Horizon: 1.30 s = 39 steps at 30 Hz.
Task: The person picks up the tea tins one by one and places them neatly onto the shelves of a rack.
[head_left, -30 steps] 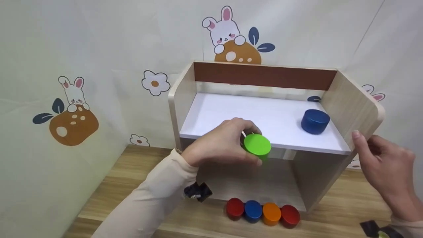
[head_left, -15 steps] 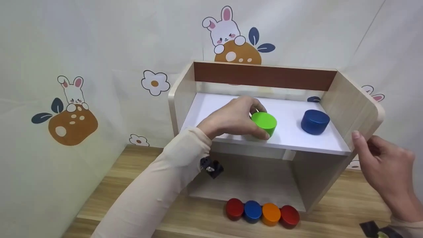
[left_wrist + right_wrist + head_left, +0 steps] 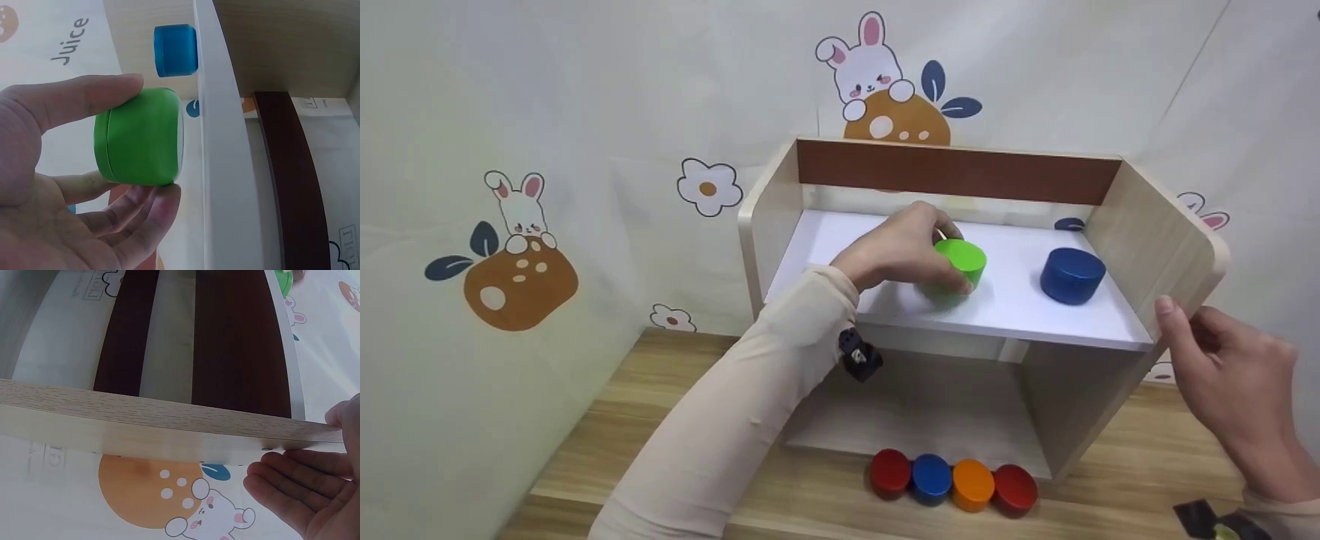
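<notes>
My left hand [image 3: 911, 247] pinches a green round tin [image 3: 964, 256] between thumb and fingers, close over the white upper board [image 3: 1020, 311] of a small wooden shelf. In the left wrist view a narrow gap shows between the green tin [image 3: 143, 138] and the board. To its right on the same board stands a blue round tin [image 3: 1072, 276], near the right side panel [image 3: 1162, 240]. My right hand [image 3: 1234, 382] grips that panel's front edge, thumb on the inner side. In the right wrist view its fingers [image 3: 287, 489] lie along the outer face.
A row of round tins stands on the wooden table [image 3: 607, 442] before the shelf: red [image 3: 889, 474], blue [image 3: 931, 478], orange [image 3: 973, 484] and red [image 3: 1015, 490]. The shelf has a left side panel [image 3: 769, 221] and a brown back rail [image 3: 960, 171]. A patterned wall sheet [image 3: 622, 97] hangs behind.
My left hand has carried the green tin from in front of the shelf up and back over the upper board. The right hand has kept its grip on the panel.
</notes>
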{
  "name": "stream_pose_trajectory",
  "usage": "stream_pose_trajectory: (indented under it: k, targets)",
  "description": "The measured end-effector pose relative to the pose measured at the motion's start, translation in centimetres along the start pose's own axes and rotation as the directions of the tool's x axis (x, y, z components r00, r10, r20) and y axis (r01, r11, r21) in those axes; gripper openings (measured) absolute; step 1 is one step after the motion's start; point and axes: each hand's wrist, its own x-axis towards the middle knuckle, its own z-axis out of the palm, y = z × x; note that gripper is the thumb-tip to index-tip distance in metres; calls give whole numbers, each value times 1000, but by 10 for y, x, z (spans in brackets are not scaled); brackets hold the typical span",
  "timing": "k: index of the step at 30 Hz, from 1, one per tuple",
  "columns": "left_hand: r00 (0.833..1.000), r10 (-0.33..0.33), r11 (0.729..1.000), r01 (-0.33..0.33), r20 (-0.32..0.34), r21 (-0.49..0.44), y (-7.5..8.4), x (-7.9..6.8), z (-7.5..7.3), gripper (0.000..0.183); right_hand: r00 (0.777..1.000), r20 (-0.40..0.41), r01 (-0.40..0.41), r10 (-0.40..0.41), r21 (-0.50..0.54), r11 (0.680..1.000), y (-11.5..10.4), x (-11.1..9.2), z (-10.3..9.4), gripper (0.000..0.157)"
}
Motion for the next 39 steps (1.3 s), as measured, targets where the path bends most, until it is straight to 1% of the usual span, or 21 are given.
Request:
stream_pose_trajectory:
  k: [7,16,20,26,39]
  targets:
    - [999,-37,999,37,-12,-25,-1,8,2,58,1000,-7,21,-21,-15,1000,1,0,0,39]
    - [999,-24,999,23,-24,-25,-1,12,9,58,999,-39,34,-33,20,999,2,1,-1,38]
    - [999,-32,999,32,-24,-17,-1,13,10,58,1000,-23,21,-20,19,1000,2,0,-1,39]
    - [999,-40,999,39,-19,-9,-2,14,11,58,999,-30,34,-33,22,999,2,1,0,38]
    - [999,-47,999,47,-14,10,-2,15,11,61,999,-18,26,-26,7,1000,1,0,0,39]
